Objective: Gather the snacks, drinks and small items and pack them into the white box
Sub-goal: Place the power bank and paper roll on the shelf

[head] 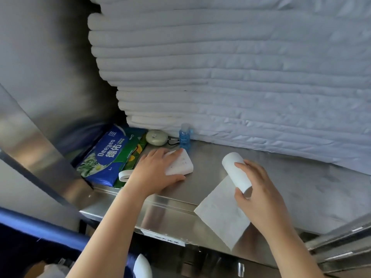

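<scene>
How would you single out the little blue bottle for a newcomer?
Find the stack of folded white bedding on the steel shelf. At its foot stands the blue bottle, upright. It alone is see-through blue; the round case beside it is pale green.

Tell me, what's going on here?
A person is working at a steel shelf. Their left hand rests on a flat white pack, while the right hand holds a paper roll with a loose sheet trailing onto the shelf. A blue bottle, a round case, a blue pack and a green pack sit at the back, untouched. The white box is not in view.
</scene>
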Demonstrator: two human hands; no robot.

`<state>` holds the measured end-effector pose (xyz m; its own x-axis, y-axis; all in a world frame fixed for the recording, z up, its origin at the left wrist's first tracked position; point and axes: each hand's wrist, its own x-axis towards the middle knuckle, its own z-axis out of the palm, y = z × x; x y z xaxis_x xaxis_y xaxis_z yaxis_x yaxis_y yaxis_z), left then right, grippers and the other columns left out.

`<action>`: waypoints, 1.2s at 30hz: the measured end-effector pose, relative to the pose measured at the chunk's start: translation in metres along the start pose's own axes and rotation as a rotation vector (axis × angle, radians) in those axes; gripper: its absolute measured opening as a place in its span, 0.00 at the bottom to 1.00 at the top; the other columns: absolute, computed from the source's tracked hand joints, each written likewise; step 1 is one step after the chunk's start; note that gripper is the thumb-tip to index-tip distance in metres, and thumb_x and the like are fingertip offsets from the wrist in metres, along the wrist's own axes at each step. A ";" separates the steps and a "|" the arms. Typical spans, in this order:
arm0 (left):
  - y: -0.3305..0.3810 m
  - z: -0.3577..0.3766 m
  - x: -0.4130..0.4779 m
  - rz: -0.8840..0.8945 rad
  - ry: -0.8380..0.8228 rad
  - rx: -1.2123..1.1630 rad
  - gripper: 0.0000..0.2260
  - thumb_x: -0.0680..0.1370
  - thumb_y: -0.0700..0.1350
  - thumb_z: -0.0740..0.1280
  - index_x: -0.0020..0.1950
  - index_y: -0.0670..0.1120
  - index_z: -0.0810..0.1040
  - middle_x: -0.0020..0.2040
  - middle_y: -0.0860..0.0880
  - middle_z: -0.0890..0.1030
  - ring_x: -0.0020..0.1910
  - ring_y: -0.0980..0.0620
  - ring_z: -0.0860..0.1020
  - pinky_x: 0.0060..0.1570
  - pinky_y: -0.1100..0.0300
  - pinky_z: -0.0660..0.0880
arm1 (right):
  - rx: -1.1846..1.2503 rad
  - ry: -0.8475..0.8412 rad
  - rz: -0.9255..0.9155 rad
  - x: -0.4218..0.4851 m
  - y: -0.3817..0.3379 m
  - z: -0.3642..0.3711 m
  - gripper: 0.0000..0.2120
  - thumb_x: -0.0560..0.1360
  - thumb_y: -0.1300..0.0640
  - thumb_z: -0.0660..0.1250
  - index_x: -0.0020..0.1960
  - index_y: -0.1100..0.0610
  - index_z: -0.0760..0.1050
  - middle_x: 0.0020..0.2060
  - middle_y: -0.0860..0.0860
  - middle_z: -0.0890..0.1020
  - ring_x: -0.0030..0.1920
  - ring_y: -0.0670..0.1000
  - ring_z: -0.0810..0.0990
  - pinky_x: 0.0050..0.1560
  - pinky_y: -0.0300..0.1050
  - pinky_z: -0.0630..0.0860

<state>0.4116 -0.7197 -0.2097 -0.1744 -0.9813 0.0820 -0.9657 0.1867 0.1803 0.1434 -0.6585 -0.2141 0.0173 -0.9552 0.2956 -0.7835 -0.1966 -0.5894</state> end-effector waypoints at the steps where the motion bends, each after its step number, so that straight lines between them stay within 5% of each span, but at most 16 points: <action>1: -0.001 -0.001 0.002 0.013 -0.019 0.005 0.36 0.70 0.69 0.62 0.75 0.63 0.53 0.67 0.53 0.66 0.67 0.50 0.62 0.65 0.54 0.60 | -0.004 0.000 0.005 0.002 -0.001 0.001 0.29 0.68 0.62 0.71 0.66 0.45 0.69 0.66 0.37 0.66 0.51 0.45 0.75 0.39 0.39 0.70; 6: 0.030 -0.010 0.005 0.232 0.079 0.024 0.36 0.71 0.64 0.65 0.76 0.58 0.55 0.73 0.53 0.62 0.71 0.51 0.59 0.70 0.55 0.51 | -0.013 -0.029 0.013 0.006 -0.003 0.000 0.30 0.68 0.61 0.70 0.66 0.44 0.67 0.65 0.36 0.67 0.49 0.44 0.74 0.38 0.39 0.69; 10: 0.077 -0.020 0.002 0.523 0.223 -0.075 0.29 0.71 0.50 0.73 0.71 0.51 0.70 0.67 0.50 0.73 0.64 0.47 0.72 0.64 0.51 0.66 | -0.030 -0.065 0.065 0.012 -0.008 -0.010 0.36 0.69 0.57 0.70 0.70 0.40 0.57 0.57 0.31 0.66 0.43 0.37 0.70 0.36 0.31 0.64; 14: 0.104 -0.020 0.000 0.668 0.259 -0.071 0.29 0.68 0.43 0.76 0.68 0.48 0.73 0.65 0.50 0.75 0.65 0.48 0.73 0.60 0.54 0.70 | -0.018 -0.118 0.118 0.019 -0.014 -0.026 0.42 0.67 0.52 0.73 0.69 0.36 0.49 0.45 0.39 0.72 0.38 0.39 0.73 0.33 0.26 0.66; 17: 0.111 -0.020 0.001 0.663 0.273 -0.090 0.30 0.68 0.40 0.75 0.68 0.47 0.72 0.67 0.50 0.74 0.67 0.49 0.71 0.62 0.57 0.69 | 0.005 -0.126 0.086 0.024 -0.018 -0.035 0.44 0.66 0.51 0.74 0.68 0.34 0.46 0.47 0.37 0.73 0.40 0.42 0.75 0.35 0.29 0.68; 21: 0.114 -0.019 0.001 0.613 0.317 -0.188 0.24 0.69 0.42 0.75 0.64 0.43 0.74 0.62 0.49 0.77 0.60 0.48 0.76 0.56 0.58 0.72 | 0.074 -0.113 0.040 0.026 -0.024 -0.040 0.44 0.66 0.50 0.74 0.67 0.33 0.46 0.56 0.19 0.61 0.47 0.36 0.71 0.40 0.29 0.67; 25: 0.111 -0.019 0.000 0.490 0.334 -0.316 0.22 0.73 0.51 0.67 0.65 0.46 0.70 0.58 0.51 0.77 0.52 0.48 0.77 0.42 0.58 0.73 | 0.120 -0.058 0.012 0.025 -0.030 -0.040 0.41 0.67 0.50 0.74 0.68 0.34 0.50 0.59 0.26 0.66 0.53 0.34 0.71 0.43 0.28 0.69; 29: 0.101 -0.017 -0.001 0.381 0.399 -0.391 0.33 0.72 0.51 0.70 0.73 0.54 0.58 0.58 0.53 0.74 0.52 0.53 0.74 0.37 0.63 0.71 | 0.074 -0.044 0.083 0.020 -0.029 -0.039 0.41 0.69 0.49 0.72 0.71 0.37 0.49 0.62 0.33 0.69 0.55 0.39 0.74 0.49 0.39 0.73; 36: 0.090 -0.010 -0.004 0.235 0.356 -0.446 0.29 0.73 0.51 0.69 0.70 0.57 0.60 0.54 0.54 0.71 0.45 0.57 0.71 0.35 0.66 0.64 | -0.150 -0.077 0.188 0.011 -0.024 -0.042 0.25 0.73 0.54 0.66 0.67 0.44 0.63 0.42 0.37 0.75 0.42 0.43 0.76 0.39 0.41 0.70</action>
<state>0.3274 -0.6989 -0.1844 -0.2241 -0.8494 0.4779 -0.7225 0.4739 0.5034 0.1366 -0.6552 -0.1655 -0.0945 -0.9870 0.1297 -0.8608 0.0156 -0.5088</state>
